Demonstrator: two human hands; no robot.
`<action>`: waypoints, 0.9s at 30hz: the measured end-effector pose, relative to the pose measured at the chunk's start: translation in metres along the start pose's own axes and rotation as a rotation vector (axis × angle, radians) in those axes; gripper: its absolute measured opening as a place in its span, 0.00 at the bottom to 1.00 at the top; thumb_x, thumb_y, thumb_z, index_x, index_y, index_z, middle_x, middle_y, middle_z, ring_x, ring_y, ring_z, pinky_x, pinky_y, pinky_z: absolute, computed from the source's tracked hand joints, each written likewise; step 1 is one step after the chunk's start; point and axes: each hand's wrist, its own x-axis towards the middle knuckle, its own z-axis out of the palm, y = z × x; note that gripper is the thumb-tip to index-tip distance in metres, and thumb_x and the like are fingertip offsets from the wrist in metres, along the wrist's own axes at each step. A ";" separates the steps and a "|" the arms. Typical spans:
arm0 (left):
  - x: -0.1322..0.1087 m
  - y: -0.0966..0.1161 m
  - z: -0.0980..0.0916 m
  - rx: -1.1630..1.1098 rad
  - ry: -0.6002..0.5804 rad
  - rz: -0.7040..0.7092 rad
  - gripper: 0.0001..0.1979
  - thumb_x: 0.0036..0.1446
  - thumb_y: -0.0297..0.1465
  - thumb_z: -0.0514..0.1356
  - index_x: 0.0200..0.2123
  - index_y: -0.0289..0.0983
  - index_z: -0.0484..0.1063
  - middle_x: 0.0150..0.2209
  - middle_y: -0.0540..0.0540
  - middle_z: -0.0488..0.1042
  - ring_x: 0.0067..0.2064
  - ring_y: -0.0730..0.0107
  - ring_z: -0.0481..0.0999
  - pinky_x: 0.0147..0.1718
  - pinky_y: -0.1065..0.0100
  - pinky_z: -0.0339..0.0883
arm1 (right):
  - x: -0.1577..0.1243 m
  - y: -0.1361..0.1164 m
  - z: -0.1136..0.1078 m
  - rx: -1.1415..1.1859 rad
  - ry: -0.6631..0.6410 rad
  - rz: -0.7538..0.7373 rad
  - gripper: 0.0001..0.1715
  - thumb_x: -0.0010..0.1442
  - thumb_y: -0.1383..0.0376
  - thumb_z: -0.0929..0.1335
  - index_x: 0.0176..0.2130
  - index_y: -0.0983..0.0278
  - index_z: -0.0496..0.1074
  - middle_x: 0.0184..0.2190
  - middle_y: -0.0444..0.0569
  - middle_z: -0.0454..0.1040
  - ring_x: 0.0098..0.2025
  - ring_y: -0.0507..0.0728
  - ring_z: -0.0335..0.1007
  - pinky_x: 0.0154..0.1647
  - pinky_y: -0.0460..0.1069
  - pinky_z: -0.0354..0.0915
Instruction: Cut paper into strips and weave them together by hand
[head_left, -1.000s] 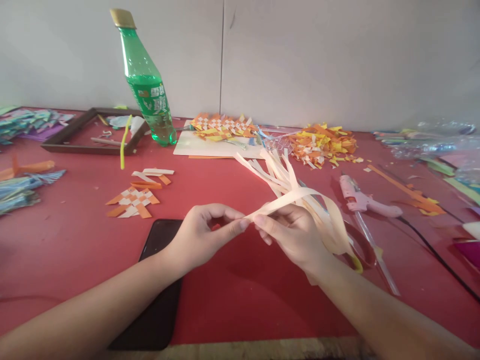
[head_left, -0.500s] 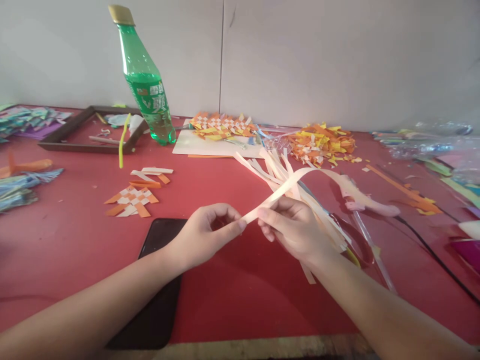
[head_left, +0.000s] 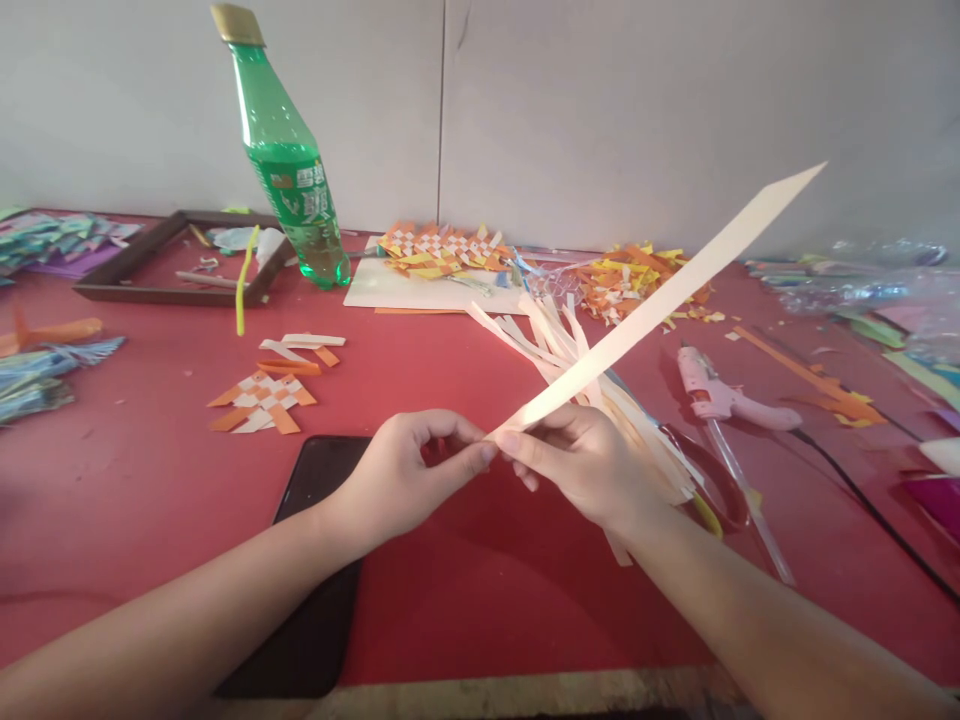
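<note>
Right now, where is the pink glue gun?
In the head view, the pink glue gun lies on the red table, to the right of the person's right hand and near an orange paper strip.

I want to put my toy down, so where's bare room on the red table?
Between the orange-white woven paper and loose pale paper strips; also between the flat black phone and right forearm. It's crowded back beside the green plastic bottle.
</note>
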 end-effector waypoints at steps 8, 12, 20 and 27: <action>-0.003 0.002 0.001 -0.002 -0.047 -0.073 0.12 0.60 0.40 0.58 0.30 0.38 0.73 0.25 0.54 0.72 0.21 0.78 0.66 0.24 0.72 0.60 | 0.003 0.007 -0.004 0.179 -0.029 0.010 0.09 0.55 0.62 0.75 0.27 0.64 0.75 0.20 0.40 0.70 0.19 0.45 0.63 0.19 0.41 0.62; -0.007 0.004 0.002 0.097 -0.016 0.066 0.11 0.61 0.40 0.59 0.32 0.40 0.77 0.32 0.52 0.77 0.35 0.71 0.74 0.37 0.70 0.65 | 0.003 0.007 -0.002 0.213 -0.101 0.039 0.10 0.55 0.65 0.75 0.25 0.64 0.74 0.20 0.39 0.69 0.20 0.44 0.63 0.19 0.40 0.61; -0.005 0.006 0.003 0.087 0.026 0.018 0.16 0.61 0.41 0.59 0.26 0.39 0.76 0.27 0.52 0.78 0.32 0.73 0.73 0.34 0.72 0.64 | 0.006 0.008 -0.003 0.264 -0.069 0.063 0.08 0.56 0.63 0.75 0.27 0.63 0.77 0.23 0.42 0.73 0.20 0.45 0.65 0.18 0.41 0.61; -0.003 0.007 0.003 0.030 0.008 -0.088 0.16 0.58 0.43 0.60 0.26 0.38 0.76 0.24 0.52 0.75 0.24 0.76 0.67 0.20 0.75 0.59 | 0.004 0.010 -0.004 0.231 -0.063 0.061 0.08 0.56 0.62 0.74 0.29 0.64 0.78 0.22 0.42 0.72 0.19 0.45 0.65 0.18 0.42 0.62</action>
